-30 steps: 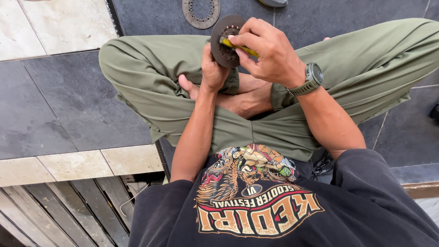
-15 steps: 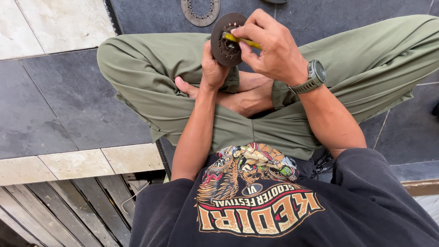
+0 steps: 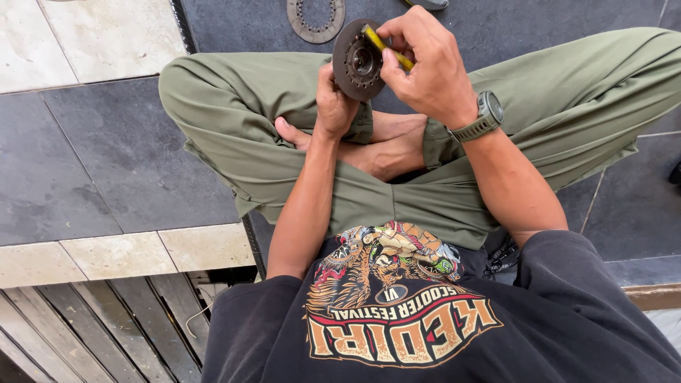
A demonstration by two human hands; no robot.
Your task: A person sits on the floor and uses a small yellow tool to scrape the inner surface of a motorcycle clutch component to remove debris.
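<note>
Pinching a thin yellow rod-shaped tool in the right hand, fingers pressed together around it, tip resting across the face of a round dark rusty metal disc with a toothed centre hub. Clamping that disc from below in the left hand, fingers closed on its lower rim, holding it upright, face turned toward the right hand. Disc sitting in the air above the crossed bare feet, not resting on anything.

Step in hand, by the look of it: working or scraping at the disc's hub with the tool, mid-way rather than starting. Next move likely calling for a steady left-hand hold and small, controlled strokes of the tool tip, keeping it from slipping off toward the thumb.

Disc looking worn, brown-grey, dull, with a ring of small teeth or holes round the centre; exact detail too small to tell.

Wearing a grey wristwatch on the right wrist. Sitting cross-legged in olive green trousers on a dark grey tiled floor. Lying on the floor just beyond the hands, a second flat metal ring with inner teeth, apart from the held disc. Showing at lower left, weathered wooden slats.
</note>
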